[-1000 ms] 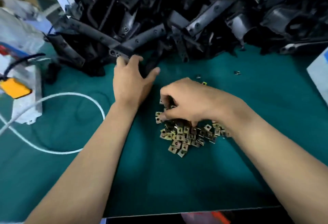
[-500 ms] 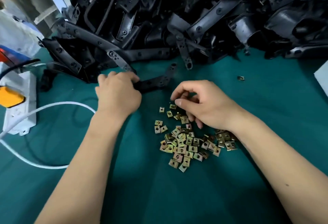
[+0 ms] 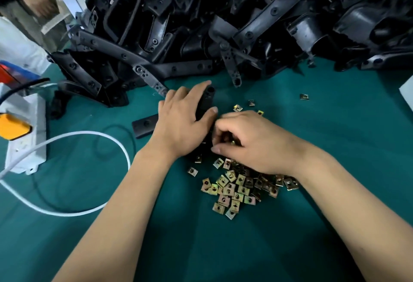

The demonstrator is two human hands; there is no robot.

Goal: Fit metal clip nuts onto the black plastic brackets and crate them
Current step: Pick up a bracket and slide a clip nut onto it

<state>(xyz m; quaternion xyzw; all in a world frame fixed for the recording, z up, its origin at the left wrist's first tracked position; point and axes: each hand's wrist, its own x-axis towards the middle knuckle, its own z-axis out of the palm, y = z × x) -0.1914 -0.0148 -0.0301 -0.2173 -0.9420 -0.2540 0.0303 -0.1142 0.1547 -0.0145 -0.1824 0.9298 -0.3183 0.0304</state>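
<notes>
We held one black plastic bracket [image 3: 206,103] near the middle of the green desk [image 3: 335,147], our left hand [image 3: 182,123] wrapped over it, fingers curled along its far side and thumb pressed against its near side, apparently to pin it steady for fitting. One flat end [image 3: 144,125] stuck out to the left of the hand. Our right hand [image 3: 248,141] met it from the right, fingertips bunched and pinching what looked like a brass-coloured clip nut [image 3: 232,142] against the bracket, though the nut was mostly hidden. The loose clip nuts [image 3: 237,190] lay heaped just beneath that wrist, close by for quick picking, with a few strays [image 3: 304,96] toward the far right. The unfitted brackets [image 3: 223,24] were piled along the desk's far edge, within reach. A white power strip [image 3: 24,134] and its cable [image 3: 89,135] sat at the left edge. We saw no crate.
</notes>
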